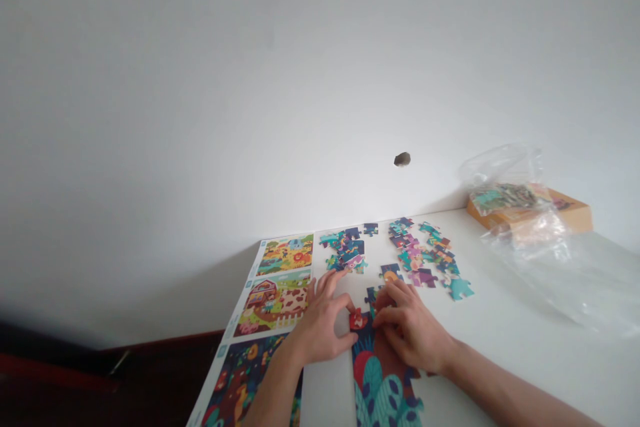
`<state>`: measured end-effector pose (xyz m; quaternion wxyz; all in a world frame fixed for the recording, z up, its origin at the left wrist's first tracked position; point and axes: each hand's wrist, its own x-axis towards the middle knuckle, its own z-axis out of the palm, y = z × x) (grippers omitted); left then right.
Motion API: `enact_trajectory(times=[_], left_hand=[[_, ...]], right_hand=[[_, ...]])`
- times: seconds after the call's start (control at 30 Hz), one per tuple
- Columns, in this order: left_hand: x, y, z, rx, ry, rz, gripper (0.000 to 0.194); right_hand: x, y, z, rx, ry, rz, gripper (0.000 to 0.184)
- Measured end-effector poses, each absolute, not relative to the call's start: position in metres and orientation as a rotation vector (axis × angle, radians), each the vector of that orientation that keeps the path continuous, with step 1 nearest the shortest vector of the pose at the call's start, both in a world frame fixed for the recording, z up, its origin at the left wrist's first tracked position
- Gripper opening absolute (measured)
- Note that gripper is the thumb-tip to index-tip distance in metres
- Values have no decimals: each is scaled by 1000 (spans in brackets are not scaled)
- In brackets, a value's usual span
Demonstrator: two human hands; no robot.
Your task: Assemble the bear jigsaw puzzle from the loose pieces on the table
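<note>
Watching through the head view, I have the left hand (326,317), thumb and index finger parted, at the left edge of the joined puzzle (371,377) and the right hand (407,323) curled over it; I cannot tell whether either grips anything. Loose pieces (353,251) lie beyond.

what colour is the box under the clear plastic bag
The box is orange-yellow on its visible sides, shown best in the head view.
</note>
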<state>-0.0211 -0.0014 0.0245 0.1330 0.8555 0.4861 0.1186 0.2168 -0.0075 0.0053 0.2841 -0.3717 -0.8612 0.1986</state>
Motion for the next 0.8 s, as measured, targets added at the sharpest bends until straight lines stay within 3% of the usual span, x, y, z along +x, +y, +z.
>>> enact_trajectory(times=[0.27, 0.53, 0.8], left_hand=[[-22, 0, 23, 2498, 1393, 370, 33], [-21, -1, 22, 2487, 1385, 375, 48], [-17, 1, 17, 2474, 1402, 396, 45]], right_hand=[[217, -6, 3, -1019, -2307, 541, 34], [216, -8, 9, -999, -2304, 507, 27], [216, -9, 8, -977, -2366, 519, 22]])
